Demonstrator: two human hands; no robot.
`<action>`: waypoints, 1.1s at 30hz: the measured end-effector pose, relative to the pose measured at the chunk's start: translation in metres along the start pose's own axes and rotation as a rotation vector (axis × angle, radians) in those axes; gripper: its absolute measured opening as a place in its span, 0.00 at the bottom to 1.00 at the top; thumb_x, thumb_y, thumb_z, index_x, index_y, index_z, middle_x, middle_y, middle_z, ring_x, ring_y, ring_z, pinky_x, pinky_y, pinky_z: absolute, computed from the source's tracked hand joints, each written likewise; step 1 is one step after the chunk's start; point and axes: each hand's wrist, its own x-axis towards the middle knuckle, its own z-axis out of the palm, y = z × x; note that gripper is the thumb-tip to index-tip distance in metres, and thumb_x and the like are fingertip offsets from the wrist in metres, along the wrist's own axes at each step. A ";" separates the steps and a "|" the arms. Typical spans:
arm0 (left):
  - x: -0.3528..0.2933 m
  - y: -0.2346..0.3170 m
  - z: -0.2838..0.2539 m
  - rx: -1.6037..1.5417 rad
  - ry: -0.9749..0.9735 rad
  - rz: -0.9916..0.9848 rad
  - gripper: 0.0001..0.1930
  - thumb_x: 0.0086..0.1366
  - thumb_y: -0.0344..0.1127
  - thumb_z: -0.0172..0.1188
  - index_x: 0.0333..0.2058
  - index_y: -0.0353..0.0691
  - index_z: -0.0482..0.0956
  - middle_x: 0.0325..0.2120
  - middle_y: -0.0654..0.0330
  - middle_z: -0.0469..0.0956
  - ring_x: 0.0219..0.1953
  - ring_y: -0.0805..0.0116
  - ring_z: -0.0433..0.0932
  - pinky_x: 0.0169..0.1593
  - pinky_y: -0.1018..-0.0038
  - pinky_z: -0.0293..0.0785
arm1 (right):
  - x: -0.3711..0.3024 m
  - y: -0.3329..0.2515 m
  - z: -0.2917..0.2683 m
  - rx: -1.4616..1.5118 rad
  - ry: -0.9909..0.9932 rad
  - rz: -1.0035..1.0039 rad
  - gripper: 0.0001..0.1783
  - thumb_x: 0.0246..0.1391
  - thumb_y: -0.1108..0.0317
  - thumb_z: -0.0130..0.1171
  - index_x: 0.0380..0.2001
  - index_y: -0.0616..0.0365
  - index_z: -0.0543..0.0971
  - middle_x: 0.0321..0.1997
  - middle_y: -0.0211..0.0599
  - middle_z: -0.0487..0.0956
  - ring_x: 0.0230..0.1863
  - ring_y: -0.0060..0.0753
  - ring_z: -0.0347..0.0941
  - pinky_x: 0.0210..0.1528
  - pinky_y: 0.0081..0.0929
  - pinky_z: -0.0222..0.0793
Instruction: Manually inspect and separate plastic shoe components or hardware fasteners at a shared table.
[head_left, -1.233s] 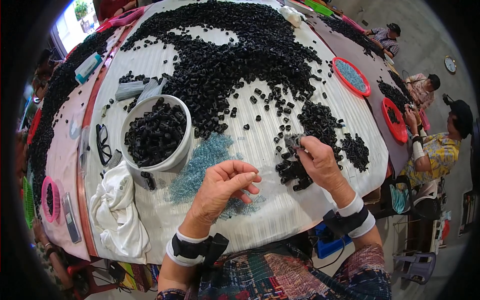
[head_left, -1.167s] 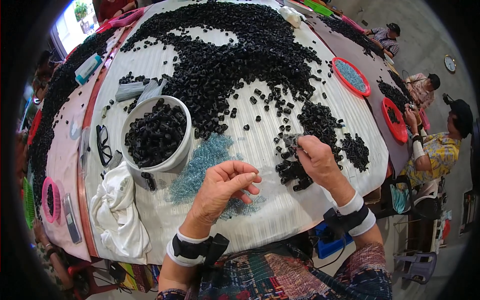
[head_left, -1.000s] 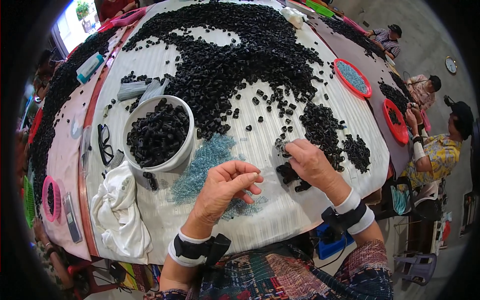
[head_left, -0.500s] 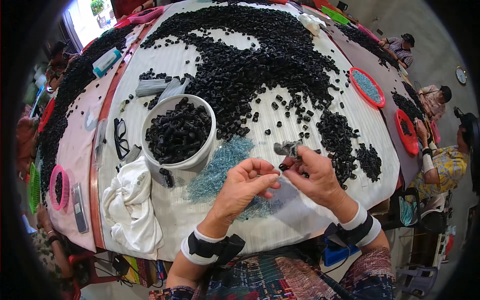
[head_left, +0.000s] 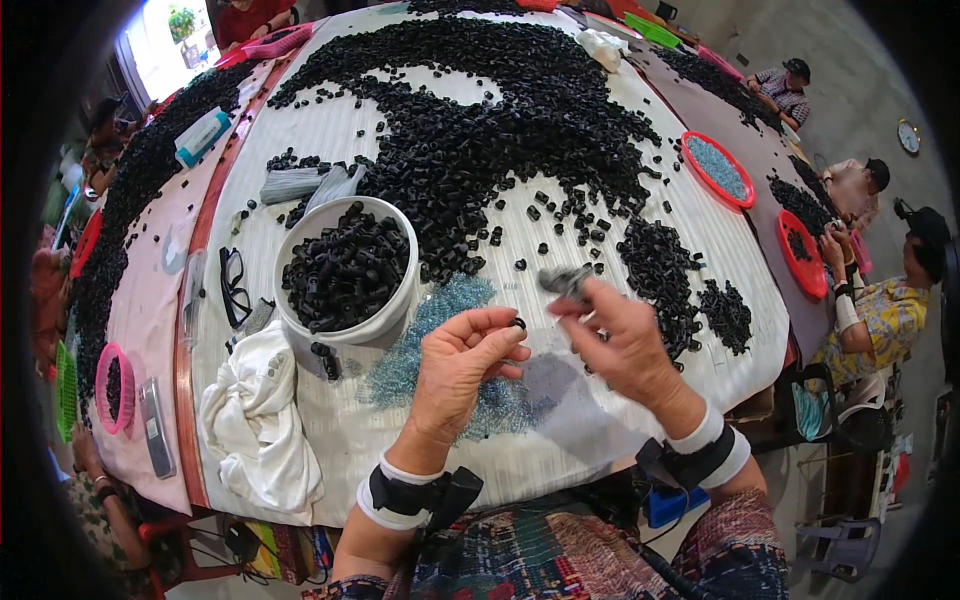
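Observation:
Thumb and fingertips of my left hand [head_left: 458, 365] pinch a small black plastic part [head_left: 517, 323]. It hangs over the near side of a pile of tiny translucent blue pieces [head_left: 425, 335]. To its right, my right hand [head_left: 632, 345] is closed on a crumpled grey bundle [head_left: 565, 280], which sticks out past the index finger. Motion blurs its fingertips, and the bundle's material is not clear. The hands are apart. Left of them stands a white bucket [head_left: 405, 290] filled with black plastic parts [head_left: 345, 265].
A large heap of black parts [head_left: 500, 130] spreads across the white-covered table. Eyeglasses [head_left: 234, 285] and a white cloth [head_left: 255, 420] lie left of the bucket, grey bundles [head_left: 300, 185] behind it. A red tray of blue pieces [head_left: 715, 170] is at right. Other people sit around.
The black part, earlier at my right fingertips, is now in my left hand's pinch. My hands have moved apart, the left a little leftward. The grey bundle stays in the right.

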 end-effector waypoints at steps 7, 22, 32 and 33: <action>0.003 -0.003 -0.002 -0.078 0.020 0.014 0.10 0.61 0.27 0.58 0.42 0.33 0.76 0.34 0.54 0.80 0.30 0.69 0.81 0.28 0.78 0.80 | 0.012 0.047 -0.028 -0.115 0.170 0.079 0.06 0.53 0.78 0.53 0.35 0.67 0.71 0.30 0.44 0.80 0.33 0.29 0.79 0.31 0.23 0.74; 0.003 0.005 -0.007 -0.146 0.098 0.102 0.09 0.64 0.29 0.56 0.42 0.35 0.75 0.35 0.52 0.79 0.30 0.70 0.81 0.27 0.78 0.80 | 0.026 0.059 -0.012 -0.349 0.071 -0.075 0.05 0.48 0.80 0.53 0.31 0.67 0.70 0.28 0.51 0.73 0.31 0.54 0.71 0.33 0.38 0.67; 0.004 0.005 -0.008 -0.201 0.104 0.136 0.10 0.62 0.28 0.58 0.42 0.34 0.73 0.36 0.53 0.79 0.30 0.70 0.80 0.29 0.78 0.79 | 0.054 0.054 0.040 -0.345 -0.085 -0.270 0.12 0.47 0.79 0.52 0.39 0.64 0.72 0.36 0.48 0.76 0.39 0.50 0.72 0.39 0.38 0.69; 0.004 0.005 -0.007 -0.193 0.099 0.130 0.10 0.62 0.28 0.58 0.42 0.34 0.74 0.35 0.53 0.79 0.30 0.70 0.80 0.29 0.78 0.79 | 0.053 0.056 0.046 -0.392 -0.081 -0.260 0.13 0.45 0.78 0.54 0.38 0.62 0.72 0.34 0.45 0.75 0.38 0.49 0.71 0.38 0.38 0.70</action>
